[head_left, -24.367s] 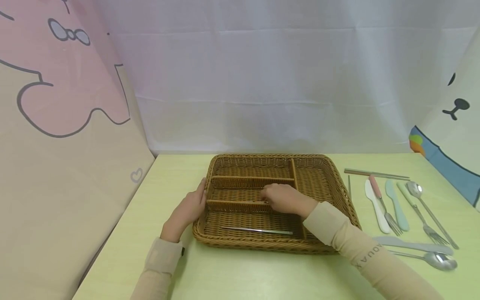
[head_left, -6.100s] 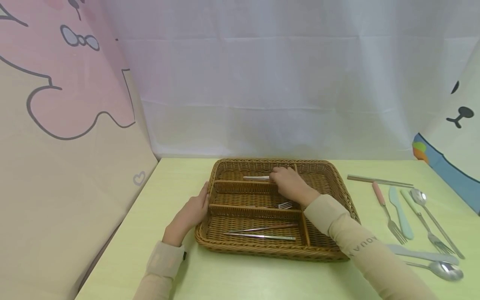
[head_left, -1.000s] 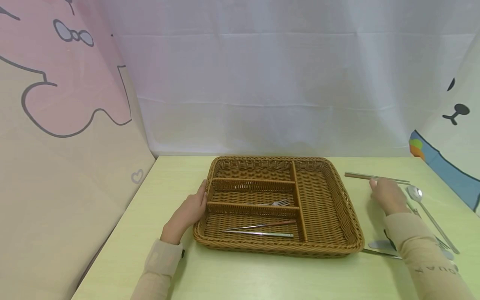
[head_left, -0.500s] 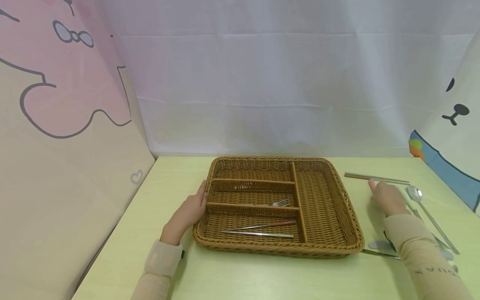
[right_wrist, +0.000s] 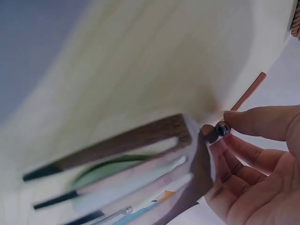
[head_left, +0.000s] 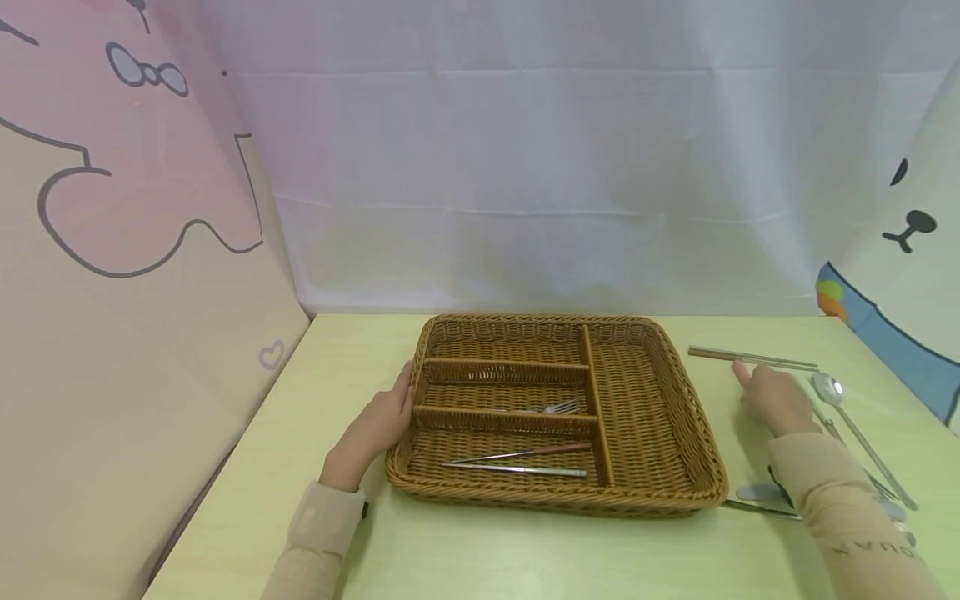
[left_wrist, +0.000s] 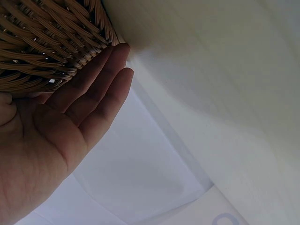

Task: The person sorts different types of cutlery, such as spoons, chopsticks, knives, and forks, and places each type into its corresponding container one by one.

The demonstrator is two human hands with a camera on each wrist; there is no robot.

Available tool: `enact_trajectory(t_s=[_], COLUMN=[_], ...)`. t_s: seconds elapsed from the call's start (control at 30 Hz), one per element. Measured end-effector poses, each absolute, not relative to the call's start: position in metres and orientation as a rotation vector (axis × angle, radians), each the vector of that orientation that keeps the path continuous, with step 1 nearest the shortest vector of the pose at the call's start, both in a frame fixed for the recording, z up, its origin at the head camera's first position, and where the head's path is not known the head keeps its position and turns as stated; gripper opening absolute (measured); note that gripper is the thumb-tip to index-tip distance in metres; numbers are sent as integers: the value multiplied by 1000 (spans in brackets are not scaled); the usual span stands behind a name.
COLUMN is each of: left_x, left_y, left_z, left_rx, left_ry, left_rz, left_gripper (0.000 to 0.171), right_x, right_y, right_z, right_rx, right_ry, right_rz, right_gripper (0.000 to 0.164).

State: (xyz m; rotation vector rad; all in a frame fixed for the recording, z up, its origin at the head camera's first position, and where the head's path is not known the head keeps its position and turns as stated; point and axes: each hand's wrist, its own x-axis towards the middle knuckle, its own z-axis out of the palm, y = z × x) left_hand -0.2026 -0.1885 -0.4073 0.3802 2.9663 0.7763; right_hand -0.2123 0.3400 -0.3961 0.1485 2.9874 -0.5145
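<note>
In the head view, my left hand (head_left: pixel 382 421) rests with extended fingers against the left side of a brown wicker cutlery basket (head_left: pixel 555 503). My right hand (head_left: pixel 778 400) is low over the cutlery right of the basket. The right wrist view shows its thumb and fingers pinching a fork (right_wrist: pixel 201 161), tines toward the camera, most of the handle hidden by the hand. Two chopsticks, one silver (head_left: pixel 517 470) and one with a reddish-brown end (head_left: pixel 558 448), lie in the basket's front compartment. Another fork (head_left: pixel 562 407) sits in the middle one, partly behind the divider.
Beyond my right hand lie a pair of chopsticks (head_left: pixel 750 356), a long-handled spoon (head_left: pixel 828 387) and a pale-green-handled fork (head_left: pixel 821 408). A grey knife (head_left: pixel 761 492) is partly under my right sleeve. Cloth hangs behind the table and along both sides.
Since six seconds ago my right hand has left the back compartment for the cutlery at right. The second chopstick and the fork have entered the basket since the oldest frame. My left hand stays put.
</note>
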Motion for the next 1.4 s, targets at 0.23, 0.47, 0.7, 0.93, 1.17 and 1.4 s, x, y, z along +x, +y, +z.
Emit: enact_trajectory(t_s=[0.23, 0.47, 0.7, 0.93, 1.17, 1.4], left_x=[-204, -204, -204, -203, -202, -202], left_y=[-188, -189, -189, -189, -189, -189], left_z=[-409, -409, -411, -409, -408, -407], left_rx=[384, 388, 399, 398, 407, 394], left_ry=[2969, 2975, 2979, 2978, 2978, 2969], left_rz=[780, 778, 773, 778, 778, 775], left_gripper=[51, 51, 50, 51, 51, 51], right_x=[-208, -207, -207, -203, -200, -199], right_y=[335, 327, 315, 299, 281, 258], right_z=[-393, -387, -379, -370, -364, -352], right_rx=[137, 62, 13, -51, -137, -223], right_ry=[3026, 3086, 3105, 3162, 3302, 3352], right_rz=[-520, -521, -515, -472, -454, -409], right_gripper=[71, 33, 25, 29, 20, 18])
